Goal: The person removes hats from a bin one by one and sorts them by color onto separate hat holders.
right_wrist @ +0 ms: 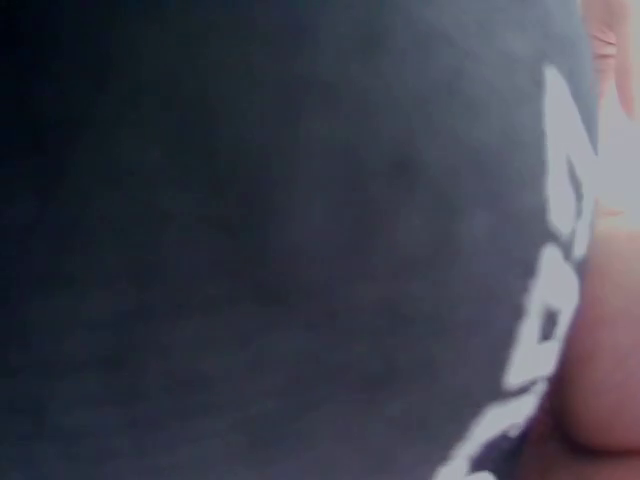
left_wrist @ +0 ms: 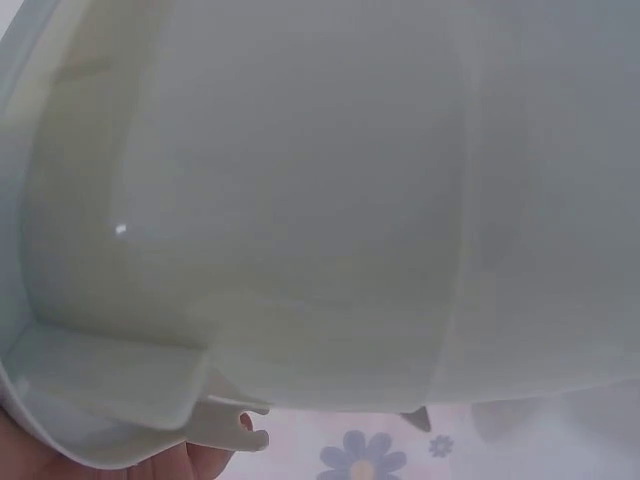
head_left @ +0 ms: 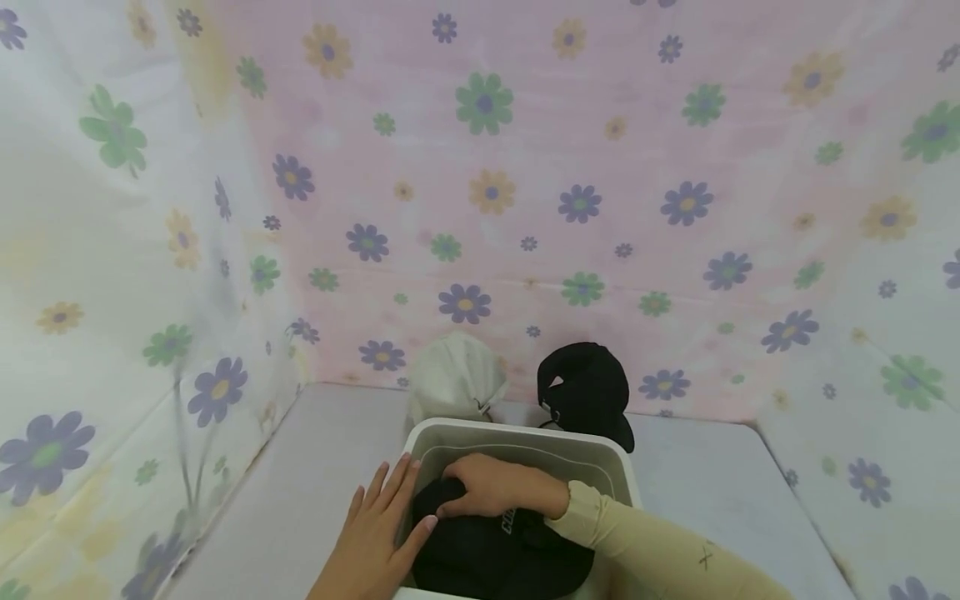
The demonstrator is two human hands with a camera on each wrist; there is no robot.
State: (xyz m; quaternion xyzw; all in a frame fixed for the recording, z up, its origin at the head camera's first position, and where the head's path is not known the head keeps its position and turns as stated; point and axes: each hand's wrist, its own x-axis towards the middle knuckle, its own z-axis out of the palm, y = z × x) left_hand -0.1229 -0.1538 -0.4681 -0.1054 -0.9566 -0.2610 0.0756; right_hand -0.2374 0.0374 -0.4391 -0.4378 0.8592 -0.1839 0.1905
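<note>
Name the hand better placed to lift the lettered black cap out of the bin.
Probably the right hand: it reaches inside the bin and grips the lettered black cap. The left hand rests at the bin's left rim, apparently better set to steady it.

Blk cap w/ wht lettering, lying in upright lt-gry bin.
</note>
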